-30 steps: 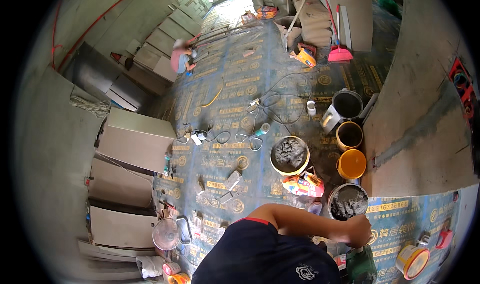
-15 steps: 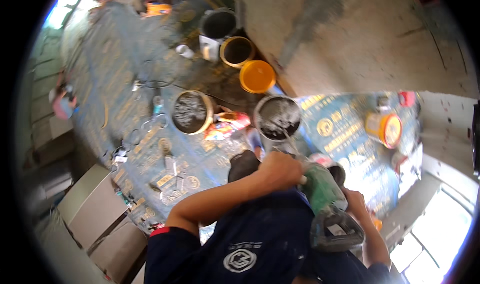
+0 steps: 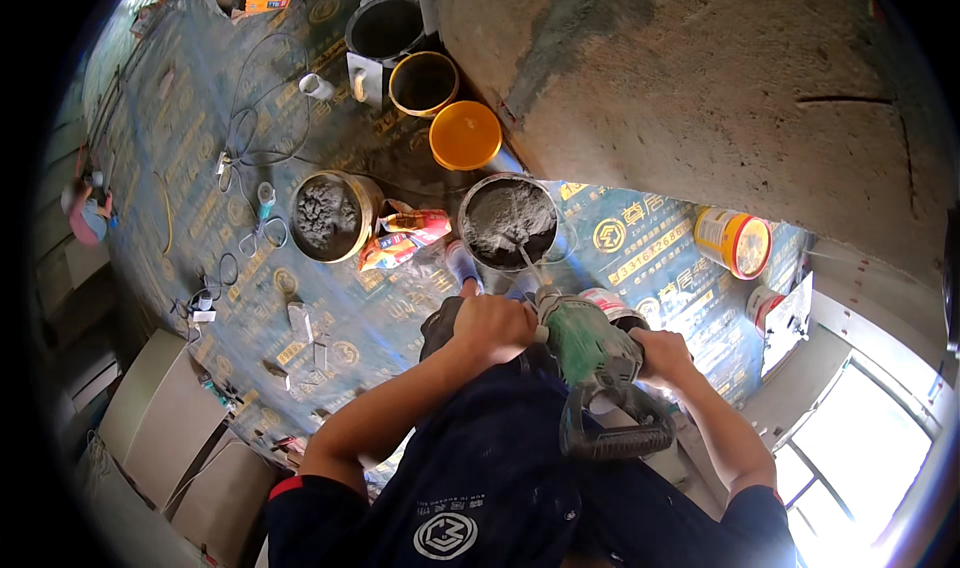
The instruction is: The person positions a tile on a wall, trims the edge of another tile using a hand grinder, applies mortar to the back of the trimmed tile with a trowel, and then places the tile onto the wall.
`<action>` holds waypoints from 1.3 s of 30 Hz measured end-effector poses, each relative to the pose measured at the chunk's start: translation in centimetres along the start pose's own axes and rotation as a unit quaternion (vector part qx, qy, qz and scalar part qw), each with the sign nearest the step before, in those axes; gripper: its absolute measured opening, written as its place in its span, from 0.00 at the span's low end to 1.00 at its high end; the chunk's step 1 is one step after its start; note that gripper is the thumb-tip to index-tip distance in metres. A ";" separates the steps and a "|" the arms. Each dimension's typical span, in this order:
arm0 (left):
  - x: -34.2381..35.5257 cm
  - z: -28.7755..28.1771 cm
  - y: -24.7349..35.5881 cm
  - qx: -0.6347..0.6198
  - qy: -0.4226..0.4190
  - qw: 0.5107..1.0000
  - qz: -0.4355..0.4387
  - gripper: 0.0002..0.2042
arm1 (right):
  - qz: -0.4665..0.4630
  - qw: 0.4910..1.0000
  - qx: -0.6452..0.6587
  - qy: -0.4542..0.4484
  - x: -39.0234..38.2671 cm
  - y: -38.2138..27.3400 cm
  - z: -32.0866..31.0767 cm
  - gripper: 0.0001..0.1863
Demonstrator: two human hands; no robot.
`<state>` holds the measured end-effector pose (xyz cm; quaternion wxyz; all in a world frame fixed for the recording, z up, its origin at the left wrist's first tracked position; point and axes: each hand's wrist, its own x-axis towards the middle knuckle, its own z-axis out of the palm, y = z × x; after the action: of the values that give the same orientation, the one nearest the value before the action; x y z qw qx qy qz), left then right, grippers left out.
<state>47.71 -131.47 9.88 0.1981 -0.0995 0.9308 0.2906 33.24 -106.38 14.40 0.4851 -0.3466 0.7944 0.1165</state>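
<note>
A green electric paddle mixer (image 3: 585, 340) is held in front of my body, tilted toward the bucket. My left hand (image 3: 495, 330) is closed round the grip on its left side, and my right hand (image 3: 663, 356) is wrapped round its right side, where the grip is mostly hidden. The mixer's grey rear loop handle (image 3: 618, 430) points back at my shirt with no hand on it. Its thin metal shaft (image 3: 526, 257) runs down into a bucket of wet grey mortar (image 3: 508, 216); the paddle end is hidden in the mix.
Left of the mixing bucket stand a torn red-and-yellow bag (image 3: 405, 236) and another mortar bucket (image 3: 327, 218). Beyond are a yellow-orange bucket (image 3: 466, 136) and dark buckets (image 3: 385, 26). Cables (image 3: 240, 128) cross the covered floor. A concrete slab (image 3: 690, 88) borders the right.
The view has shifted and sharpened, so the buckets, mixer and hands appear farther left and higher. Both hands keep their hold on the mixer, and its shaft stays in the mortar bucket.
</note>
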 end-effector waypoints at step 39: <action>-4.4 25.7 6.2 -0.275 -0.058 0.928 -0.246 0.15 | -0.257 0.901 -0.348 -0.017 13.1 3.1 2.6 0.13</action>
<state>57.80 -111.24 -4.50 0.2817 -0.3590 0.7473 0.4830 29.17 -108.43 1.49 0.3603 -0.6836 0.5778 0.2626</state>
